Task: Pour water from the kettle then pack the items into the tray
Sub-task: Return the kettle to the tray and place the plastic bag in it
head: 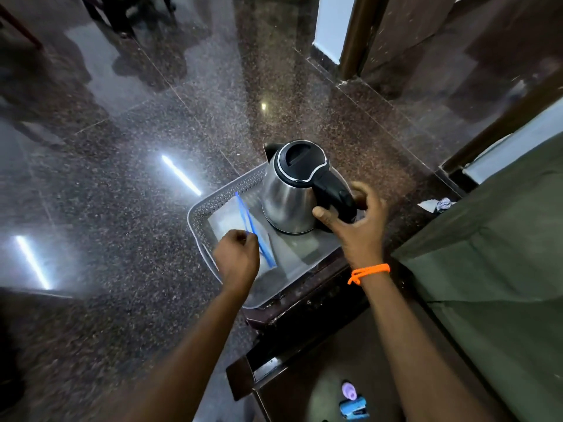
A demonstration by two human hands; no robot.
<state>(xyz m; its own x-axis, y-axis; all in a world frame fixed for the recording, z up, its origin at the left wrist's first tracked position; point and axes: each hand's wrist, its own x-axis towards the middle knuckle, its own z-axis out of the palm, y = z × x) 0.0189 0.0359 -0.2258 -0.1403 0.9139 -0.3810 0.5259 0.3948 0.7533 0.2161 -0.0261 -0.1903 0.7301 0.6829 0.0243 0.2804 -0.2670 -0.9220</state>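
Note:
A steel kettle [288,196] with a black lid and handle stands upright in the far part of a grey perforated tray [225,194]. The tray rests on the corner of a dark wooden table [304,303] and juts out over the floor. My right hand [356,223] curls loosely around the kettle's black handle, thumb at the base, fingers spread and not clearly clamped. My left hand [236,254] pinches a clear zip bag [243,226] with a blue seal strip, which lies flat in the tray's near part.
Polished dark granite floor [137,178] spreads to the left and ahead. An olive-green cloth [493,254] covers furniture at right. A small blue object [355,408] and a pale purple one [348,391] lie on the lower surface near me. Wooden door frames [353,35] stand at the back right.

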